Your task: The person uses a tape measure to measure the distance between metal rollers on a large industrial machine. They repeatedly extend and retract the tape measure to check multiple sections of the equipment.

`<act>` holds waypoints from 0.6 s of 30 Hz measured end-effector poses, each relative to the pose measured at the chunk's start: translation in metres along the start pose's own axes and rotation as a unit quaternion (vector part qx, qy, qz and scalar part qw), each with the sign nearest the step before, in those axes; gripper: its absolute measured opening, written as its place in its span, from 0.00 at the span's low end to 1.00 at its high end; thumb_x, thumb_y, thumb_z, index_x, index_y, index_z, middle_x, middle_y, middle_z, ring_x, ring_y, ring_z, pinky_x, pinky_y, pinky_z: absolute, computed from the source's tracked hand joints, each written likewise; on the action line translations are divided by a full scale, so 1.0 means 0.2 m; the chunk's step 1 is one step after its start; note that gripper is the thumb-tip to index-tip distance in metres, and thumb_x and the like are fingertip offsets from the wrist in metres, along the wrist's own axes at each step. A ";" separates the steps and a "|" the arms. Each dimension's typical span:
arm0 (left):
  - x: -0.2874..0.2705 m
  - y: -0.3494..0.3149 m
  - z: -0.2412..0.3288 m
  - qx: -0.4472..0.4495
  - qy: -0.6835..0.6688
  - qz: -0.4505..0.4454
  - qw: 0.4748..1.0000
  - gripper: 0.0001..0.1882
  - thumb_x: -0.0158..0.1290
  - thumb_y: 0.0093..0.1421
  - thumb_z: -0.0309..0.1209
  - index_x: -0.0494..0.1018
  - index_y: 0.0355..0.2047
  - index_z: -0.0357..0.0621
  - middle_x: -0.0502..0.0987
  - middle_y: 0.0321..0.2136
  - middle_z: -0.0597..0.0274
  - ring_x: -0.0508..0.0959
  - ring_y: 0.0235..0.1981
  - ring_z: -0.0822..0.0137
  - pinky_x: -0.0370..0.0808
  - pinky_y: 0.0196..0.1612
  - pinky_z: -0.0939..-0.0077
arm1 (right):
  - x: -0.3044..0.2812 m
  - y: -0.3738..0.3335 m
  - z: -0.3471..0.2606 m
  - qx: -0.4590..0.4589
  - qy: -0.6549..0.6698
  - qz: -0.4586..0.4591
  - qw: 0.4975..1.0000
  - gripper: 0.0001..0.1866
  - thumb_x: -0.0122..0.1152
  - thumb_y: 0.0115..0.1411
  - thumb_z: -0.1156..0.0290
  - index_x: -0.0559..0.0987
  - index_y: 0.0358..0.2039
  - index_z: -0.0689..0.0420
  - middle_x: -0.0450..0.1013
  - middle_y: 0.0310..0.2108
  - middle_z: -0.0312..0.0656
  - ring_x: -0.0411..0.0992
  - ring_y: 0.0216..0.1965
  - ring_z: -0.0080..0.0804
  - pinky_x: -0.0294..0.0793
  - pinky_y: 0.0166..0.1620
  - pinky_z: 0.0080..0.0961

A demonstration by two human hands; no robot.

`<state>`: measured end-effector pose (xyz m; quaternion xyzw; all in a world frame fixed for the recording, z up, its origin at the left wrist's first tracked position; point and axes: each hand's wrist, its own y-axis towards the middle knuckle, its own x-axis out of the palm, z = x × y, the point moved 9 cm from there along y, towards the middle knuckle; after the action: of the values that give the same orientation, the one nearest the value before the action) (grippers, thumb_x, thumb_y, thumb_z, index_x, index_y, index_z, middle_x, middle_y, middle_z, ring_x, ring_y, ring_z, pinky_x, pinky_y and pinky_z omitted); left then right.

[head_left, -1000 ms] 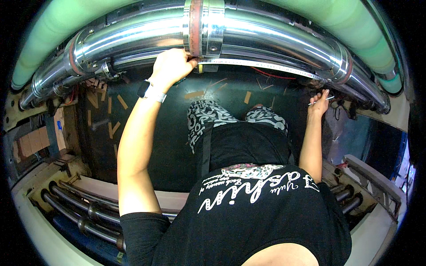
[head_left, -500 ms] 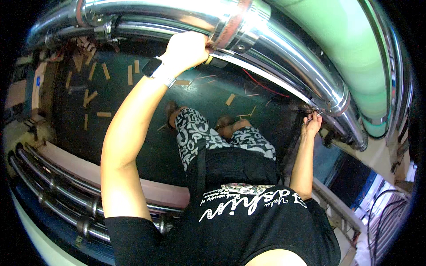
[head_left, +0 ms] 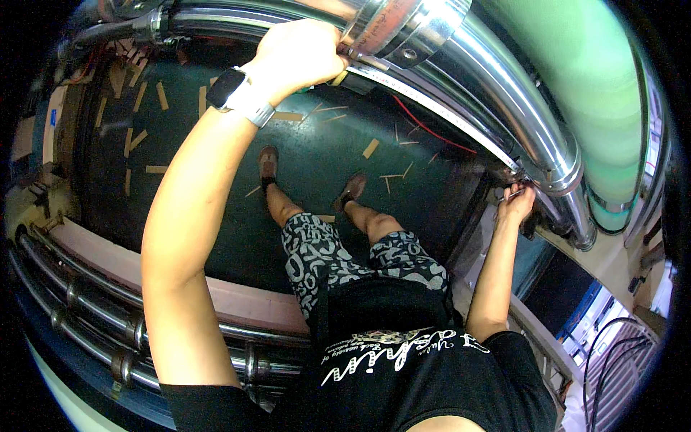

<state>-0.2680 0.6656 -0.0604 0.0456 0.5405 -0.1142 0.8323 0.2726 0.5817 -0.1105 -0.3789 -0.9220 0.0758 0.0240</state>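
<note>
A long white measuring tape (head_left: 439,111) runs along the underside of the shiny metal roller (head_left: 497,79), from my left hand down to near my right hand. My left hand (head_left: 299,57), with a watch on its wrist, is closed at the tape's upper end, against the roller by a reddish-marked collar (head_left: 381,25). A bit of yellow shows under its fingers. Low on the right, my right hand (head_left: 517,207) pinches a slim greyish thing close to the tape's far end, beside the roller's end fitting. Its kind is too small to tell.
Strips of tan card or wood (head_left: 371,149) lie scattered over the dark green floor. A red cable (head_left: 432,133) hangs beneath the roller. The large green roller (head_left: 601,108) stands at right. More metal rollers (head_left: 137,331) run behind me at lower left.
The view has shifted; my left hand appears higher and my right hand slightly further right. My legs and feet show more fully. Both hands stay at the tape's ends.
</note>
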 end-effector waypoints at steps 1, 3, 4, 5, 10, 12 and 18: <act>0.01 0.01 0.00 0.008 -0.003 0.001 1.000 0.15 0.50 0.49 0.42 0.76 0.27 0.43 0.75 0.25 0.49 0.75 0.31 0.53 0.71 0.34 0.62 | 0.00 0.02 0.02 -0.012 0.008 -0.002 1.000 0.03 0.46 0.56 0.72 0.67 0.26 0.52 0.61 0.19 0.32 0.58 0.19 0.22 0.51 0.16 0.18; 0.04 0.03 0.00 0.013 -0.006 -0.005 1.000 0.16 0.49 0.49 0.44 0.76 0.26 0.44 0.75 0.24 0.50 0.75 0.30 0.52 0.71 0.33 0.62 | -0.01 0.07 0.03 -0.037 0.024 -0.007 0.999 0.04 0.45 0.55 0.77 0.67 0.26 0.53 0.61 0.19 0.32 0.58 0.18 0.23 0.52 0.16 0.18; 0.06 0.03 -0.01 0.016 -0.002 -0.001 1.000 0.16 0.49 0.49 0.44 0.76 0.25 0.45 0.75 0.23 0.50 0.75 0.29 0.52 0.71 0.33 0.61 | -0.01 0.08 0.04 -0.033 0.024 -0.013 0.999 0.03 0.47 0.55 0.76 0.67 0.26 0.53 0.61 0.19 0.32 0.57 0.18 0.23 0.52 0.16 0.18; 0.07 0.04 -0.01 0.018 0.001 0.003 1.000 0.16 0.49 0.49 0.44 0.76 0.25 0.45 0.75 0.23 0.50 0.75 0.29 0.52 0.71 0.33 0.61 | -0.02 0.09 0.06 -0.029 0.025 -0.018 0.999 0.03 0.49 0.56 0.76 0.66 0.27 0.53 0.61 0.20 0.32 0.57 0.18 0.23 0.52 0.16 0.18; 0.06 0.05 -0.01 0.032 -0.021 -0.016 0.999 0.17 0.49 0.49 0.46 0.76 0.27 0.46 0.75 0.24 0.49 0.75 0.29 0.52 0.71 0.33 0.61 | -0.10 0.07 0.16 -0.005 0.029 -0.038 0.999 0.07 0.53 0.57 0.70 0.64 0.27 0.53 0.62 0.21 0.32 0.57 0.18 0.22 0.53 0.15 0.17; 0.04 0.04 0.00 0.054 0.016 0.016 0.998 0.14 0.50 0.49 0.43 0.77 0.27 0.47 0.75 0.22 0.53 0.76 0.28 0.57 0.72 0.31 0.67 | -0.08 0.04 0.19 0.010 0.042 -0.046 0.998 0.07 0.52 0.58 0.68 0.64 0.27 0.53 0.62 0.21 0.33 0.58 0.18 0.22 0.54 0.15 0.17; 0.06 0.06 0.01 0.029 0.006 -0.039 0.999 0.20 0.49 0.49 0.49 0.76 0.27 0.46 0.75 0.22 0.49 0.75 0.27 0.51 0.72 0.31 0.62 | -0.06 0.04 0.20 -0.004 0.076 -0.055 0.996 0.07 0.51 0.59 0.67 0.65 0.28 0.54 0.64 0.23 0.35 0.59 0.21 0.24 0.55 0.18 0.18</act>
<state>-0.2584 0.6747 -0.0708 0.0497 0.5432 -0.1616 0.8224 0.2833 0.5745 -0.1517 -0.3319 -0.9374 0.0419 0.0966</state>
